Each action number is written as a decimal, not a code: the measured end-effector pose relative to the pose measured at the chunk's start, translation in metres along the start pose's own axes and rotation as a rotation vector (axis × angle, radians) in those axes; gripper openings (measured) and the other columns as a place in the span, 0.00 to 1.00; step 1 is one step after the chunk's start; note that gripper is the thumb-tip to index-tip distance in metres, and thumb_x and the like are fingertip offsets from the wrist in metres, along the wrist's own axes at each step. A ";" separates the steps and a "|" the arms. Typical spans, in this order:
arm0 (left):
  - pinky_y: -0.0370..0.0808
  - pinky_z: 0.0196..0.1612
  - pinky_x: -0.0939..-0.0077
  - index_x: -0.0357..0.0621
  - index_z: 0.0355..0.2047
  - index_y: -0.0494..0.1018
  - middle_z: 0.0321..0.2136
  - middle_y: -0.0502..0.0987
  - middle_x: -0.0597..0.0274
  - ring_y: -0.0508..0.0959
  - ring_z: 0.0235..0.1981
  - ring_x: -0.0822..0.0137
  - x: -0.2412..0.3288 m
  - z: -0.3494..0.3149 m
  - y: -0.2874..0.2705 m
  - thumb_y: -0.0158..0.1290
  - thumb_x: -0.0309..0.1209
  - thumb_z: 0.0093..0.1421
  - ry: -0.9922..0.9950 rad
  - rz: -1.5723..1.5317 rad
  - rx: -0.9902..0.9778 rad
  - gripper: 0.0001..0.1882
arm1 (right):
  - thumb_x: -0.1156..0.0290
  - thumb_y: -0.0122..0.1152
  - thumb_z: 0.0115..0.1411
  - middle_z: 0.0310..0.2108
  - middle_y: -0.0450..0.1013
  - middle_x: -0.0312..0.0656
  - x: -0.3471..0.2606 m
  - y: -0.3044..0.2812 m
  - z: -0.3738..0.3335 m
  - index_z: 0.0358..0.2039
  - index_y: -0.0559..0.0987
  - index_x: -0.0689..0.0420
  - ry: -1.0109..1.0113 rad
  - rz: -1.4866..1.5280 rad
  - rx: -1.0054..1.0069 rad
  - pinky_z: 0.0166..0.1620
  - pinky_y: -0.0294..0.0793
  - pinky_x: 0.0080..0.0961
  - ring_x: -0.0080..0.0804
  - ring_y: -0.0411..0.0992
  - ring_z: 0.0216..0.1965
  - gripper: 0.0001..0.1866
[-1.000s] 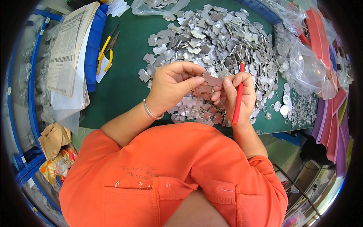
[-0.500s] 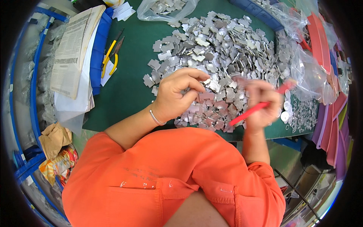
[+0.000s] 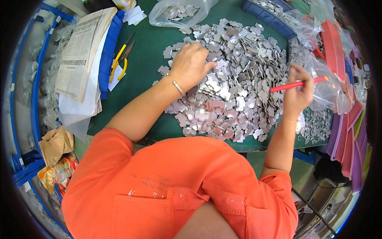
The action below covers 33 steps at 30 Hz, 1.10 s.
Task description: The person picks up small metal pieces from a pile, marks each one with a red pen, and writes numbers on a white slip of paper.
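Worktable: green tabletop (image 3: pixel 139 65) across the upper middle of the frame, a blue rack (image 3: pixel 36 75) at the far left and a red tray (image 3: pixel 333 51) at the upper right.
Metal pieces: a broad heap of flat metal pieces (image 3: pixel 242 71) fills the centre of the frame, between the two hands and below them toward the near table edge.
Left hand: the left hand (image 3: pixel 191 63) is over the heap's upper-left part, thumb stretched toward the right; its other fingers bend down out of sight, so whether they grip a piece cannot be told.
Right hand: the right hand (image 3: pixel 297 93), right of the heap, has its fingers closed around a red pencil (image 3: pixel 283 87).
Look of pieces: small, thin, silver-grey, with notched outlines; some shine brightly, and those nearest the orange shirt (image 3: pixel 175 163) look pinkish.
Look of pencil: slim, straight, red, with a pale end.
Pencil direction: long axis nearly level, rising slightly rightward; pale end at the right, red end at the left over the heap's edge.
Lie of pieces: turned every way, overlapping, mostly flat, some tilted.
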<state>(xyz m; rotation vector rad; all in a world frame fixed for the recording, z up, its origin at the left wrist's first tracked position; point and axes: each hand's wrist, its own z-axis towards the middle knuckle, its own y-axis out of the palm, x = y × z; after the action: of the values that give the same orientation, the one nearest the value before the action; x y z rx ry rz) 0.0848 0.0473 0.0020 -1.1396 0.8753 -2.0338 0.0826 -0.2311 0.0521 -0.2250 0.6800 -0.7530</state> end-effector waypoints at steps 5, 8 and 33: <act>0.70 0.34 0.71 0.37 0.26 0.75 0.26 0.73 0.57 0.73 0.30 0.60 -0.001 0.009 -0.006 0.59 0.29 0.46 -0.035 -0.192 -0.057 0.09 | 0.82 0.58 0.53 0.32 0.76 0.42 -0.033 0.037 -0.020 0.26 0.69 0.60 0.257 0.363 -0.295 0.40 0.70 0.22 0.26 0.72 0.34 0.06; 0.70 0.30 0.77 0.37 0.27 0.75 0.25 0.74 0.60 0.73 0.27 0.68 0.007 0.005 -0.006 0.59 0.26 0.47 -0.065 -0.323 -0.069 0.07 | 0.81 0.59 0.51 0.33 0.75 0.43 -0.048 0.058 -0.021 0.28 0.69 0.61 0.281 0.431 -0.451 0.39 0.71 0.23 0.29 0.73 0.34 0.07; 0.70 0.33 0.71 0.39 0.26 0.75 0.28 0.72 0.58 0.74 0.29 0.59 0.001 0.009 -0.004 0.57 0.28 0.51 0.080 -0.233 0.052 0.05 | 0.78 0.63 0.50 0.32 0.76 0.43 -0.034 0.072 0.016 0.24 0.68 0.61 0.311 0.525 -0.641 0.39 0.72 0.22 0.26 0.73 0.35 0.10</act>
<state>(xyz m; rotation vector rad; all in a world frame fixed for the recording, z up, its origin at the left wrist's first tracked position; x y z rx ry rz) 0.0912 0.0468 0.0097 -1.1843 0.7523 -2.2909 0.1148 -0.1565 0.0507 -0.4937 1.2109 -0.0432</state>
